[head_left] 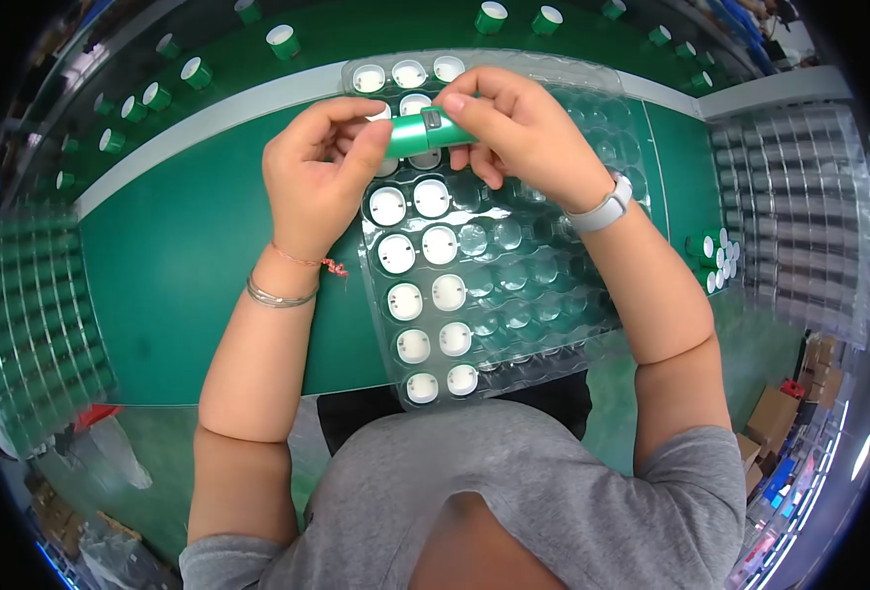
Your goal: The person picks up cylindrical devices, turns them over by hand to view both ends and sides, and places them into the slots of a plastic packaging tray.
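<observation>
My left hand (319,172) and my right hand (513,128) pinch opposite ends of a shiny green cylinder (410,137). It lies nearly level and has a small dark window with a seam beside it. Fingers cover both ends. Below it is a clear plastic tray (553,251) with rows of round pockets. White-topped round pieces (396,253) fill two columns on its left side, and part of the far rows is hidden behind my hands and the cylinder.
Behind the green work table (189,265), past a pale rail (228,126), several green pieces with white ends (282,40) stand on a green surface. More clear trays (799,216) are at the right, near a cluster of white-ended pieces (720,261). Another stack of trays (36,315) is at the left.
</observation>
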Tool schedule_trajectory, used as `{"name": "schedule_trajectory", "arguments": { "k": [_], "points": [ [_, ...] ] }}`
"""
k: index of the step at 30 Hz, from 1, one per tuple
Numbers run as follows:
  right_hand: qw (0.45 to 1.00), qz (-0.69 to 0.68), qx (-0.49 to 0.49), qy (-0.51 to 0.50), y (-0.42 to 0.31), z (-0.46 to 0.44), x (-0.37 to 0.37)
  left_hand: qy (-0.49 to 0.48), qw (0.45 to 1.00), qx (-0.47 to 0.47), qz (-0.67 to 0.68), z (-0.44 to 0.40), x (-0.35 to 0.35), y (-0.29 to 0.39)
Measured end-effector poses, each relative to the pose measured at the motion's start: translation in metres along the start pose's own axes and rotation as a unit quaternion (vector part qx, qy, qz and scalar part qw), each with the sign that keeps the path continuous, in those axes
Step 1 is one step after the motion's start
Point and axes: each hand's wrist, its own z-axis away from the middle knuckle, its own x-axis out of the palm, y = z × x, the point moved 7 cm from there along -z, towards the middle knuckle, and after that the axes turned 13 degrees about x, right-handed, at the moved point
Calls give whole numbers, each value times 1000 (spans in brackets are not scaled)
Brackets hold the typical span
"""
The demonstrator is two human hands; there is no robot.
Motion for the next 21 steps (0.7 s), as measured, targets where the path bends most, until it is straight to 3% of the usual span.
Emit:
{"name": "schedule_trajectory", "arguments": {
  "k": [4, 11, 14, 16, 19, 21],
  "points": [
    [999, 28, 45, -14, 2, 2, 7, -9, 998, 11, -66, 2, -5, -3],
    [998, 27, 57, 0, 7, 0, 6, -12, 998, -17, -52, 3, -4, -6],
    [999, 14, 45, 3, 11, -1, -2, 6, 1000, -1, -29, 1, 2, 2],
    [999, -35, -19, 0, 5, 1, -9, 35, 998, 29, 33, 0, 2, 4],
    [997, -48, -54, -9, -1, -4, -9, 35, 992, 122, 24, -6, -12, 2],
    [995, -54, -77, -21, -3, -4, -8, 20, 993, 114, 2, -7, -14, 0]
  ]
}}
